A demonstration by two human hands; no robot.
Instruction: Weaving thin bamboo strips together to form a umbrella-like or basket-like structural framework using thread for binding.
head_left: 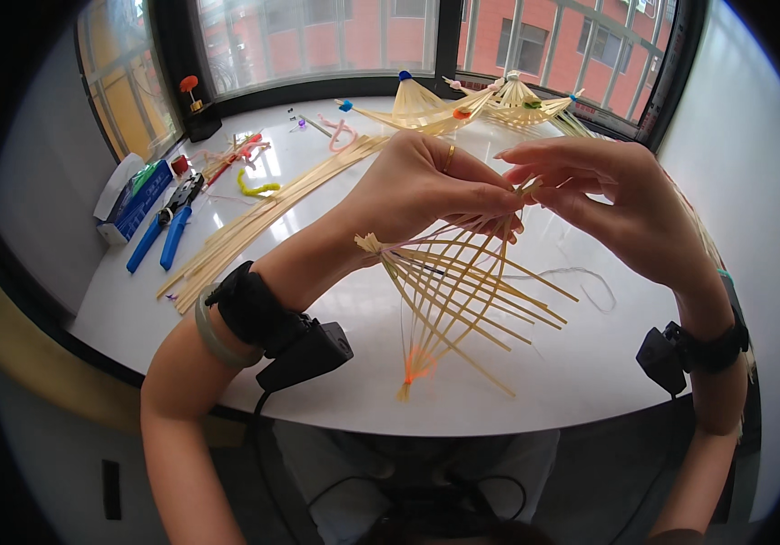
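A lattice of thin, crossing bamboo strips (463,282) hangs below my hands, over the white table. Its strips gather into bunched ends: one points left beside my left wrist, another, with an orange tie (416,363), points down. My left hand (435,182) pinches the upper bunched end between thumb and fingers; a gold ring circles one finger. My right hand (612,195) meets it from the right, thumb and forefinger closed at the tip of the same bunch. What exactly lies between those right fingertips is too small to tell. The strips' right ends fan out loose.
Long loose bamboo strips (272,213) lie diagonally on the left. Beyond them are blue-handled pliers (170,222), a blue tissue box (140,195) and a yellow pipe cleaner (256,186). Finished woven pieces (417,104) stand by the window. White thread (594,283) curls near my right wrist.
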